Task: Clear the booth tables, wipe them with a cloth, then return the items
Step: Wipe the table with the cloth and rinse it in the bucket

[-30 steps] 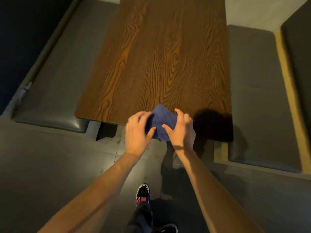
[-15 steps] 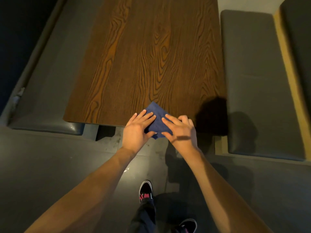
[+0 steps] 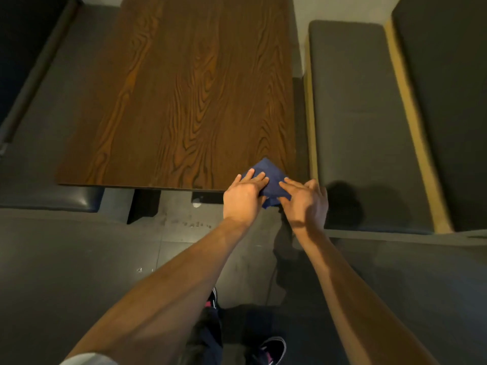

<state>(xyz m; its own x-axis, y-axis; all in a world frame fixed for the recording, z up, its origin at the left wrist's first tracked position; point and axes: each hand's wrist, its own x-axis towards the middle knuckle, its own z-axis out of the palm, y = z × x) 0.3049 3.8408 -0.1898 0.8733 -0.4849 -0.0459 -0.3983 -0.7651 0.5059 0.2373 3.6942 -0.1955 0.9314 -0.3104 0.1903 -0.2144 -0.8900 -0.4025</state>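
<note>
Cloth goes flat on the near right corner

Cloth [image 3: 267, 177] is blue and folded small. It lies on the near right corner of the brown table [image 3: 184, 101], and a bit of it hangs off the near edge. I have my left hand [image 3: 243, 197] on its left side, fingers straight and pressing down. My right hand [image 3: 305, 200] is on its right side, fingers also straight and lying on it. Neither hand pinches or grabs it; both just press flat.

I think the step is wiping, and the table top shows nothing else on it. To do it well, I would keep my palms flat so the cloth stays folded and does not bunch up. I would push it away to the far end in long, straight lines, then shift left and come back. Each line should cover a bit of the last one, so no spot gets missed. I would go along the edges too.

The grey seat [image 3: 363, 122] sits close on the right, so I must not let the cloth slip off there.
</note>
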